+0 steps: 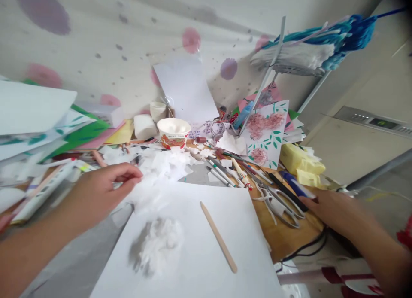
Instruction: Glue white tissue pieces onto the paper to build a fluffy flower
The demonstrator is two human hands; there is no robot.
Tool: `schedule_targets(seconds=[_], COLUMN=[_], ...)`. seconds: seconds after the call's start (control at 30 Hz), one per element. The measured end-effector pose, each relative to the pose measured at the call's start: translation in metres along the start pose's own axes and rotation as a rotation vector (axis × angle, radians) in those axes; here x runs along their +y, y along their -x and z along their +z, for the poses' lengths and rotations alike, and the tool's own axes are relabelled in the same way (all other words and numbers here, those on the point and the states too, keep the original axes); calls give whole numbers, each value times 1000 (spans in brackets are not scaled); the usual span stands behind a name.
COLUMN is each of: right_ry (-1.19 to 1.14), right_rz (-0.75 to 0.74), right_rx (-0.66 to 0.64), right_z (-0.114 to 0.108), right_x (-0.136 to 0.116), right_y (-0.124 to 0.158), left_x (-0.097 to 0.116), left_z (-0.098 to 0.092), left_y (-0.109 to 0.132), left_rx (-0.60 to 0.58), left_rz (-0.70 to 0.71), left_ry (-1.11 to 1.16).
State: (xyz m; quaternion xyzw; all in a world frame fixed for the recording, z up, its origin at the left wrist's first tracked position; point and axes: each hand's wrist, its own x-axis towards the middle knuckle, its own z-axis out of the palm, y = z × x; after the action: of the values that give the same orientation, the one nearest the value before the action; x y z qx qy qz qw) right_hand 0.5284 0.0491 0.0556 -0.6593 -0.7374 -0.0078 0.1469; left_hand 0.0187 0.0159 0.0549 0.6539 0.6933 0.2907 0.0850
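Observation:
On the left, my left hand (107,193) hovers beside a heap of white torn bits (164,162), its thumb and fingers drawn together. Whether anything small is pinched there is hidden. At the table's right edge my right hand (337,212) has its fingers round the near end of a blue tube-like thing (294,184), whose exact kind I cannot make out. Between the hands lies a white sheet of paper (189,250). It bears a fluffy white cotton clump (162,242) and a flat wooden stick (219,238).
Scissors (283,205) and several pens (222,173) lie near the right hand. A paper bowl (174,134) and stacked cups (158,111) stand at the back. Papers (32,107) pile up left; a flower picture (267,132) leans right, below a mop head (322,44).

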Motion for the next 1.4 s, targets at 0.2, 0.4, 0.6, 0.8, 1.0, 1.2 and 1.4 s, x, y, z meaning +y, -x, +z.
schedule_targets(seconds=[0.2, 0.4, 0.6, 0.8, 1.0, 1.2, 1.4], right_ry=[-37, -2, -11, -109, -409, -895, -1084], right_rz=[-357, -559, -620, -590, -468, -298, -244], right_rx=[-278, -469, -474, -465, -477, -352, -146], right_z=[11, 41, 63, 59, 50, 64, 55], right_x=[-120, -193, -197, -200, -195, -182, -198], right_y=[21, 27, 23, 19, 10, -1, 3], left_x=[-6, -17, -17, -19, 2, 23, 31], left_z=[-2, -3, 3, 6, -8, -3, 15], left_y=[-6, -5, -7, -10, 1, 21, 31], left_rx=[-220, -356, -354, -305, -180, -241, -366], left_rz=[166, 214, 185, 231, 338, 456, 738], left_ry=[-127, -182, -214, -228, -119, 23, 69])
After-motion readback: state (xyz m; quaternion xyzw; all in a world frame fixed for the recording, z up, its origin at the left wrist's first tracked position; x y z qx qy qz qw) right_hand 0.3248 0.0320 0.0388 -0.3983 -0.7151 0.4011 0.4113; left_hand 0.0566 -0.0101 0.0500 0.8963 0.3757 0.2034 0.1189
